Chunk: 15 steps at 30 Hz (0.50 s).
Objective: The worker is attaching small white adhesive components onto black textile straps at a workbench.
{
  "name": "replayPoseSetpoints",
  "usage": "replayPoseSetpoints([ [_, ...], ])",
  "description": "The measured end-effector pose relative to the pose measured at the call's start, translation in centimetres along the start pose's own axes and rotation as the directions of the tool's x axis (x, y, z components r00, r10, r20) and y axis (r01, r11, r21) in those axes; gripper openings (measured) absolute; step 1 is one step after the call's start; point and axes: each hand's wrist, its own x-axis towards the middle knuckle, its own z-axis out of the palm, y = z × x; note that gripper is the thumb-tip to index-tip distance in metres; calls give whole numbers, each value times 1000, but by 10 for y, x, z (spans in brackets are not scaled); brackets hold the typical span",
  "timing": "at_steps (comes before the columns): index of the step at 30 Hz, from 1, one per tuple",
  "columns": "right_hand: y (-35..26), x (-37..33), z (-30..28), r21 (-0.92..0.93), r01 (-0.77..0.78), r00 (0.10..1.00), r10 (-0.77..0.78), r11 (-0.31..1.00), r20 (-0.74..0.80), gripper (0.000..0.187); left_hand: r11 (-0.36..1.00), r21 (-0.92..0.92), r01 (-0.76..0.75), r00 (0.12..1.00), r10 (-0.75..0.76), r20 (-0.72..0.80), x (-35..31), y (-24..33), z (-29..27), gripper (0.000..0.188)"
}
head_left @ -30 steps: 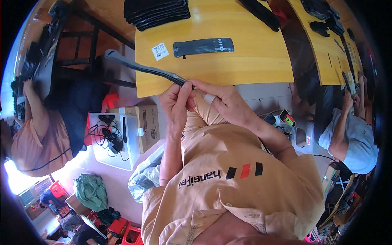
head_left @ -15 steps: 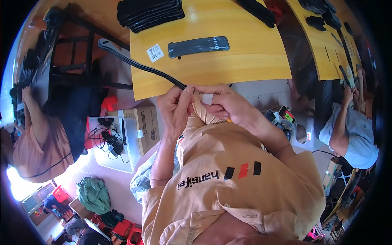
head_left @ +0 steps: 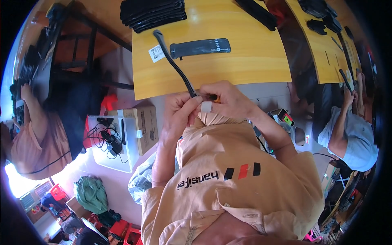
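A long, narrow black strap-like strip (head_left: 176, 67) rises from my left hand (head_left: 177, 114), leaning up over the wooden table. The thumb and fingers of that hand pinch its lower end. Right beside it, my right hand (head_left: 228, 102) is closed around a small yellow-and-black object (head_left: 215, 98), mostly hidden by the fingers, so its kind is unclear. A pale wrap covers one finger of the right hand. The fingertips of both hands nearly meet at the strip's lower end. Flat on the table lies a wider black strip (head_left: 200, 48) with white marks, partly behind the held one.
On the yellow wooden table (head_left: 253, 61) are a white label (head_left: 156, 53), a stack of black folded pieces (head_left: 153, 16) and another black piece (head_left: 257, 14). A clear bin of cables (head_left: 130, 143) and a cardboard box (head_left: 147, 128) stand lower left. Other people work at both sides.
The black strip has swung from leaning far left to standing more upright. My hands have moved slightly down and right, and the yellow-and-black object in my right hand shows more.
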Motion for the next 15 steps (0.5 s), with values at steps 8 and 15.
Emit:
replayPoseSetpoints([
  [8,-17,-11,-3,294,-186,957,105,938,271,10,995,-59,78,977,-65,204,-6,-2,-7,22],
  [15,-13,-18,7,800,-256,964,82,542,252,23,928,-371,34,937,99,334,-7,-16,3,26],
])
